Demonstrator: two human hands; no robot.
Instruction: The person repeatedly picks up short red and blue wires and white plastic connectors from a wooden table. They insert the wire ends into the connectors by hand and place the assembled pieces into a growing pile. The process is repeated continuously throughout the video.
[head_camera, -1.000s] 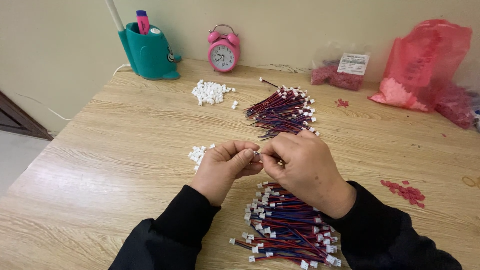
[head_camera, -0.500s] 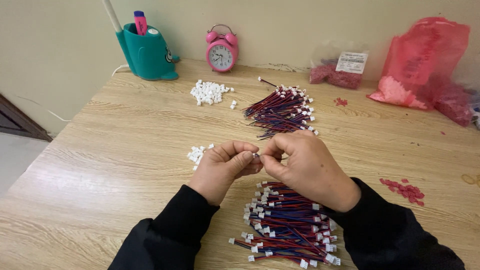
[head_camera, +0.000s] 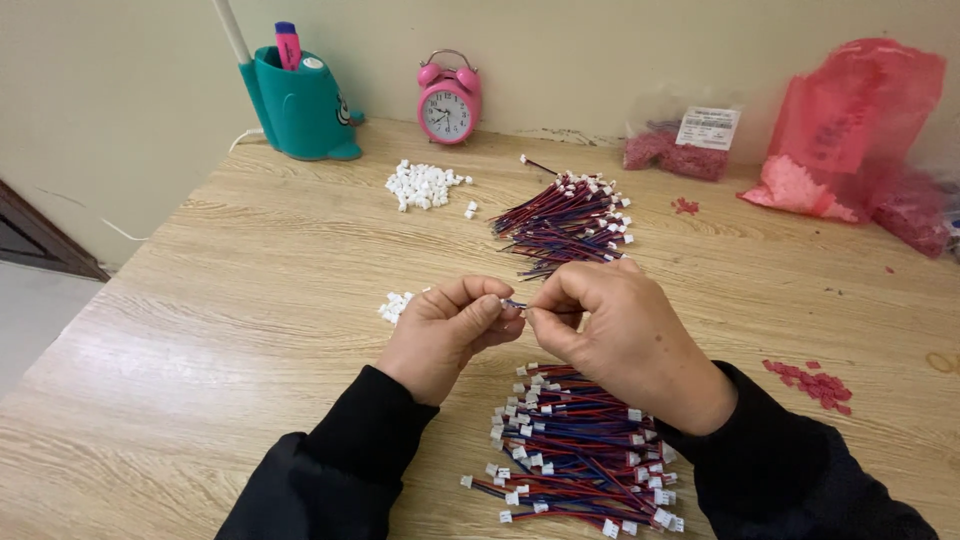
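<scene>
Both hands, left hand (head_camera: 447, 330) and right hand (head_camera: 615, 325), pinch one thin wire (head_camera: 514, 303).

Likely home workbench: wooden table (head_camera: 230, 300), pink alarm clock (head_camera: 448, 100), teal pen holder (head_camera: 298, 105), sorted wire bundles (head_camera: 560, 215).

Wire bundles (head_camera: 565, 215) and (head_camera: 575, 455): red and blue, white connectors. Loose connector pile (head_camera: 425, 185): white. Alarm clock (head_camera: 448, 98): pink. Pen holder (head_camera: 297, 105): teal. Table (head_camera: 250, 290): light wood grain. Bags (head_camera: 850, 120): translucent red.

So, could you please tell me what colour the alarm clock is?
Pink, with a white face; the alarm clock shows in the head view.
</scene>
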